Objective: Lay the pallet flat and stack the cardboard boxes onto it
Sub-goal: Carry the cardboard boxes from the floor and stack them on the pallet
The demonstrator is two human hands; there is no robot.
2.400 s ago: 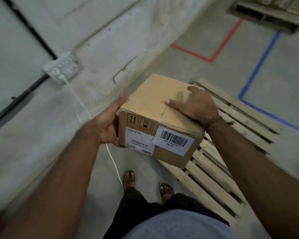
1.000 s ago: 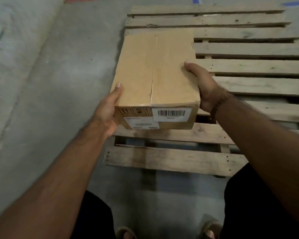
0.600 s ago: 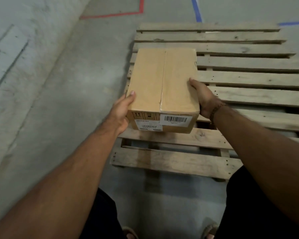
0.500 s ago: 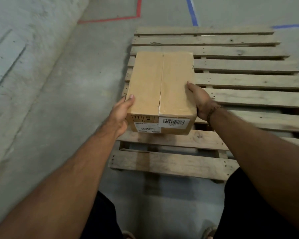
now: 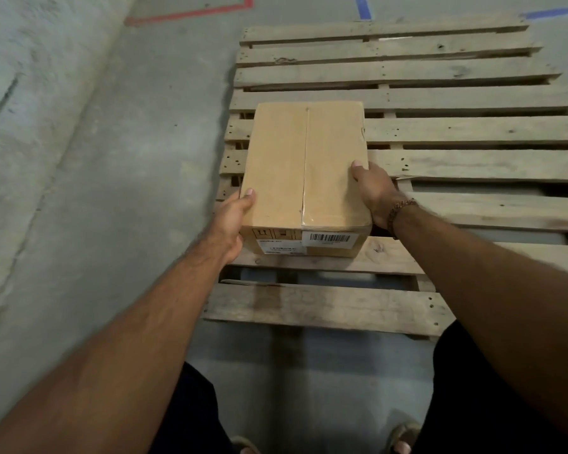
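Observation:
A wooden pallet (image 5: 456, 129) lies flat on the concrete floor in front of me. A brown cardboard box (image 5: 305, 165) with a taped top seam and a barcode label on its near face sits low over the pallet's left side, at or just above the slats. My left hand (image 5: 232, 221) grips its left side with the thumb on the top edge. My right hand (image 5: 374, 191) grips its right side, thumb on top, a beaded bracelet on the wrist. The fingers of both hands are hidden behind the box.
A grey concrete wall (image 5: 30, 126) runs along the left, close to the pallet. Red tape (image 5: 191, 14) and blue tape (image 5: 363, 6) mark the floor beyond it. My sandalled feet (image 5: 404, 437) stand just before the pallet's near edge.
I turned from the wall to face the pallet and brought the box down over its left side. Over the last second the box sank lower toward the slats.

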